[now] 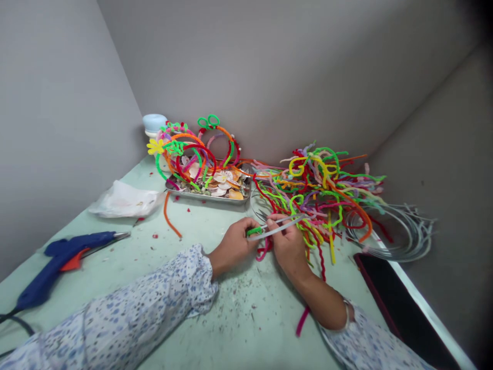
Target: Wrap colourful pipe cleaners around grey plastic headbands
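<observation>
A pale translucent headband point(283, 227) is held between my two hands, above the table. My left hand point(235, 244) is closed around one end, where a bright green pipe cleaner point(254, 232) is wrapped on the band. My right hand point(289, 252) pinches the band just to the right, thumb and forefinger together; whether the fingers also hold a pipe cleaner is hidden. Below the fingers a magenta pipe cleaner point(264, 253) curls. Just beyond my right hand spreads a large tangle of coloured pipe cleaners point(316, 177).
A metal tray point(208, 196) of shells and flat pieces stands at the back, with finished-looking pipe-cleaner headbands point(192, 149) on it. On the left lie a blue glue gun point(69, 257) and a plastic bag point(125, 199). Coiled bands point(408, 234) and a dark phone-like slab point(400, 308) lie right.
</observation>
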{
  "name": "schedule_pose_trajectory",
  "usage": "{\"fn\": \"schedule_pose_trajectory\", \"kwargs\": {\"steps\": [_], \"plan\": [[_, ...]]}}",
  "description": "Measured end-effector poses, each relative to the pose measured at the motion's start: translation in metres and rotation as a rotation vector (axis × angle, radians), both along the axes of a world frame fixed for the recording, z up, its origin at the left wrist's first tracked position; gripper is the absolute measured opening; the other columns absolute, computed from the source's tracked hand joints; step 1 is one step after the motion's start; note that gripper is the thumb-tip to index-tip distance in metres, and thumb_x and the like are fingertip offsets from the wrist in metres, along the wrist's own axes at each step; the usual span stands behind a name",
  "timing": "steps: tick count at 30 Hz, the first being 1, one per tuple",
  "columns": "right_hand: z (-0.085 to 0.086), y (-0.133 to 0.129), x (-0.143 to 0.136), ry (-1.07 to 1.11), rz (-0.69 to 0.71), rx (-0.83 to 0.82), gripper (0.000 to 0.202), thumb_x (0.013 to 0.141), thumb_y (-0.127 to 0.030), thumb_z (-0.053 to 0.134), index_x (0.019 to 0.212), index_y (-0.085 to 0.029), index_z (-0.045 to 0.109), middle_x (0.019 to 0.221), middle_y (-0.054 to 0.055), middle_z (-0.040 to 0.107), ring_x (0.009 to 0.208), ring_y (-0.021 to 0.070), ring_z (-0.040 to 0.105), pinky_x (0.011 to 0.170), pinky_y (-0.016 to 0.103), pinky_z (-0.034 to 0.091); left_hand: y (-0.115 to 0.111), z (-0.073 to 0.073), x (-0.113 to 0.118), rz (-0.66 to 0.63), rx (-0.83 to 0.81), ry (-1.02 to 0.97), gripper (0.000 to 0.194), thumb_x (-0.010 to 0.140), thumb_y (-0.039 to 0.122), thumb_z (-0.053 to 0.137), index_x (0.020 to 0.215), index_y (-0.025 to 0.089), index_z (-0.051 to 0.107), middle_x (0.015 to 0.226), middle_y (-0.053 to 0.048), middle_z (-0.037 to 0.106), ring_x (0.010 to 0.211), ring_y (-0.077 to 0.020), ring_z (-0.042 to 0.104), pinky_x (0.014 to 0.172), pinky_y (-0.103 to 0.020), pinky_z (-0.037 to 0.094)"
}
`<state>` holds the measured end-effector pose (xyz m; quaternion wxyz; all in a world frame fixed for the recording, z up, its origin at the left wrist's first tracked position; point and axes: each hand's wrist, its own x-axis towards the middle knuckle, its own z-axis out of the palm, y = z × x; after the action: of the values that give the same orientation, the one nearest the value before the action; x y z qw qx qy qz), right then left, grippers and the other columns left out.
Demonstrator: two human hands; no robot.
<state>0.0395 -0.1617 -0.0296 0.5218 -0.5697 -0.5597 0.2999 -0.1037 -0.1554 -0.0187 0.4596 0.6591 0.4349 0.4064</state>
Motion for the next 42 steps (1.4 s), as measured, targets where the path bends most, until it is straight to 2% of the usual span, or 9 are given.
{"fn": "schedule_pose_trajectory", "kwargs": {"steps": [7, 13, 21, 30, 36, 42], "plan": [[0.001, 0.0, 0.0, 0.002, 0.001, -0.014, 0.024, 0.082, -0.037, 0.054, 0.091, -0.017, 0.063, 0.066, 0.0, 0.061, 0.051, 0.0136, 0.048, 0.049, 0.024, 0.038, 0.002, -0.013, 0.002, 0.062, 0.088, 0.084, 0.008, 0.076, 0.018, 0.055, 0.081, 0.016, 0.061, 0.075, -0.002, 0.062, 0.07, -0.0141, 0.055, 0.065, -0.024, 0.044], [-0.006, 0.003, 0.001, -0.002, -0.025, -0.018, 0.029, 0.082, -0.04, 0.054, 0.094, -0.016, 0.065, 0.066, 0.0, 0.061, 0.055, 0.0155, 0.052, 0.053, 0.026, 0.04, 0.002, -0.015, 0.003, 0.123, 0.104, 0.11, 0.005, 0.076, 0.017, 0.055, 0.076, 0.017, 0.059, 0.074, 0.0, 0.059, 0.07, -0.0139, 0.053, 0.066, -0.025, 0.043], [-0.002, 0.002, -0.001, -0.022, -0.042, -0.015, 0.028, 0.083, -0.04, 0.053, 0.089, -0.015, 0.064, 0.072, 0.003, 0.065, 0.06, 0.0167, 0.055, 0.056, 0.027, 0.042, 0.005, -0.02, 0.001, 0.117, 0.103, 0.081, 0.006, 0.079, 0.02, 0.054, 0.081, 0.018, 0.058, 0.08, -0.001, 0.06, 0.075, -0.0147, 0.054, 0.07, -0.026, 0.043], [-0.003, 0.002, -0.001, -0.031, -0.026, 0.007, 0.027, 0.083, -0.039, 0.052, 0.088, -0.016, 0.064, 0.073, 0.002, 0.065, 0.063, 0.0167, 0.056, 0.059, 0.027, 0.043, 0.003, -0.019, 0.001, 0.125, 0.12, 0.068, 0.006, 0.079, 0.022, 0.055, 0.08, 0.017, 0.058, 0.077, 0.0, 0.058, 0.073, -0.0138, 0.052, 0.068, -0.025, 0.041], [-0.007, 0.003, -0.001, -0.024, -0.01, 0.018, 0.025, 0.084, -0.038, 0.053, 0.09, -0.017, 0.065, 0.079, 0.003, 0.067, 0.067, 0.0173, 0.057, 0.063, 0.028, 0.043, 0.001, -0.013, 0.0, 0.138, 0.074, 0.045, 0.008, 0.079, 0.024, 0.057, 0.075, 0.018, 0.056, 0.07, 0.001, 0.055, 0.067, -0.0128, 0.05, 0.063, -0.025, 0.039], [-0.007, 0.002, 0.0, -0.048, 0.005, 0.0, 0.025, 0.084, -0.037, 0.054, 0.093, -0.016, 0.065, 0.072, 0.002, 0.063, 0.062, 0.0164, 0.054, 0.057, 0.027, 0.04, 0.0, -0.01, -0.002, 0.109, -0.013, -0.029, 0.013, 0.078, 0.029, 0.06, 0.075, 0.017, 0.056, 0.065, 0.001, 0.056, 0.061, -0.0121, 0.049, 0.06, -0.024, 0.038]]}}
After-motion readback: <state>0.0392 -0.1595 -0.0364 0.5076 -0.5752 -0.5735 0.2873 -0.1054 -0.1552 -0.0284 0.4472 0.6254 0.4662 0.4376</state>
